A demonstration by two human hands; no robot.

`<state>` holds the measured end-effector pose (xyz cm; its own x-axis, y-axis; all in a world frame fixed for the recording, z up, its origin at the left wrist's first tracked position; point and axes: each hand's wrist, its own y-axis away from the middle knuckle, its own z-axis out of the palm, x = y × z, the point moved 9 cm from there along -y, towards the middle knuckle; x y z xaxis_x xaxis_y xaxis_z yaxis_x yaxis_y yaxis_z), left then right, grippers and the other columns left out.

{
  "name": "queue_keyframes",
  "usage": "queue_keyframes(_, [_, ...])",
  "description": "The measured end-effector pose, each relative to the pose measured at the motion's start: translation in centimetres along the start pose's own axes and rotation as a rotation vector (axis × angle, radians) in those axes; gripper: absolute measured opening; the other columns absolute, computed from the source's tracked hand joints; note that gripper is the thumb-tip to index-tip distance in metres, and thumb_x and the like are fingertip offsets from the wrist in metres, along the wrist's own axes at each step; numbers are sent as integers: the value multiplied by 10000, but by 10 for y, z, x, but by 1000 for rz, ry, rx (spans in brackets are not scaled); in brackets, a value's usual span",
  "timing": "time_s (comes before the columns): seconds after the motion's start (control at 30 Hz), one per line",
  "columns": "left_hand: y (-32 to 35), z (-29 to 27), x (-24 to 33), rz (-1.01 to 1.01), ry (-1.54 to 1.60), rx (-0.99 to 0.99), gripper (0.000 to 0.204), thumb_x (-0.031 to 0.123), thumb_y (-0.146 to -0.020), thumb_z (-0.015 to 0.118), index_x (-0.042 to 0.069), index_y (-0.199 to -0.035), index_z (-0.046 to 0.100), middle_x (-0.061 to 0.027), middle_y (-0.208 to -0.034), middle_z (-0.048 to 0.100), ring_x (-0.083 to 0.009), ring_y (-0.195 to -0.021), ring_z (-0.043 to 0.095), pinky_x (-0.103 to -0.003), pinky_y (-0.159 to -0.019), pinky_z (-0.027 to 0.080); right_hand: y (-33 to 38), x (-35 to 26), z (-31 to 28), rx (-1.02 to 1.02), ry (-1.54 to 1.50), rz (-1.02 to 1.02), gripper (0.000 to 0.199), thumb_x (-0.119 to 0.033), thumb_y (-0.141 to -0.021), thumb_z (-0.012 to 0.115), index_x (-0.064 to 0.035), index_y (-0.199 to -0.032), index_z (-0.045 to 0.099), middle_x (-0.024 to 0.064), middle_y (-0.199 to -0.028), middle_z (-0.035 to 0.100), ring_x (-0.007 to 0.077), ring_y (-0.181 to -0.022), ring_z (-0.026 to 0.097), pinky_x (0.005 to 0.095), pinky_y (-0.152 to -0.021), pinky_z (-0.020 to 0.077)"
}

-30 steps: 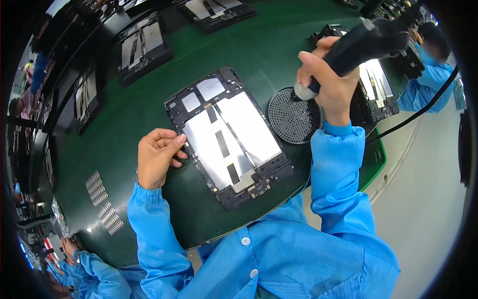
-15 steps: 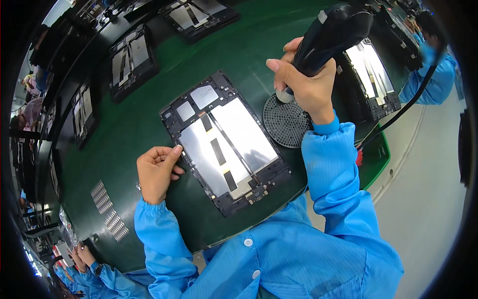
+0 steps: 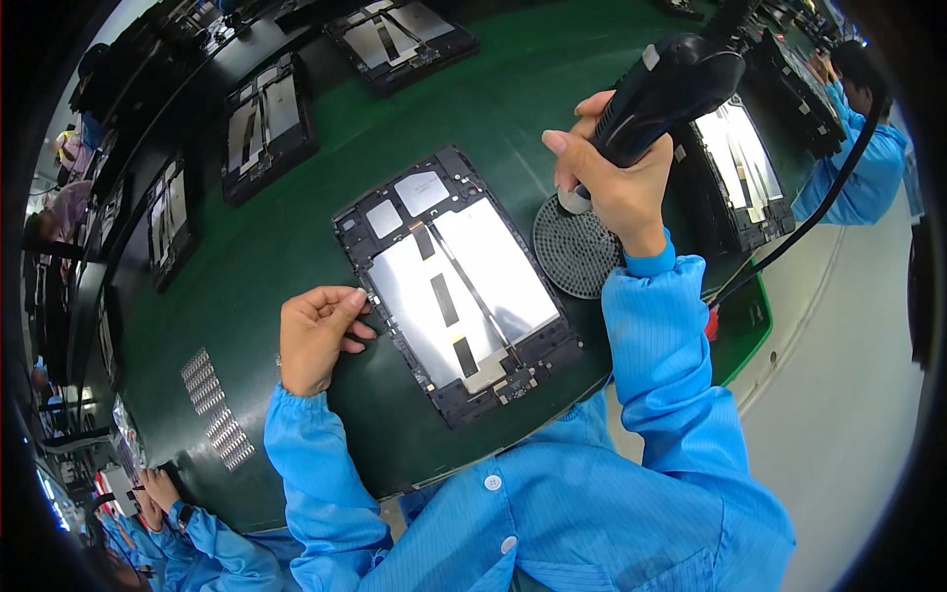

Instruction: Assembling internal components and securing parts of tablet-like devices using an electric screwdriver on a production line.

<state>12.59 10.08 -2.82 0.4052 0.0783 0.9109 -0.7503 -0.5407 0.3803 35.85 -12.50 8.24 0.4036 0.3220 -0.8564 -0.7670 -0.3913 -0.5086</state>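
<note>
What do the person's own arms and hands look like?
The left hand and right hand are ungloved. The long sleeves are bright blue with fine lines, gathered at the cuffs; a plain blue band shows past the right cuff.

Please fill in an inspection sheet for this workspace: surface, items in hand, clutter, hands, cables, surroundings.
Surface: dark green, smooth tabletop.
Job's things: flat rectangular black-framed device with silver panels; black handheld tool with pale tip; round grey perforated tray.
Clutter: rows of small silver metal parts, left.
Left hand: fingertips at the device's left edge; grip unclear.
Right hand: grips the tool, tip at the tray; contact unclear.
Cables: thick black cable, right.
Surroundings: similar black-and-silver devices; blue-sleeved co-workers.
</note>
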Motion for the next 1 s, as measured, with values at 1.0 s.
queue_keyframes(1.0, [18, 2, 6, 203, -282, 70, 592, 241, -585, 876, -62, -1000, 582, -66, -778, 610, -82, -628, 533, -221, -562, 453, 24, -29, 209, -367, -235, 11, 258, 36, -731, 707, 37, -935, 549, 26, -576, 590, 73, -466, 540, 207, -438, 402])
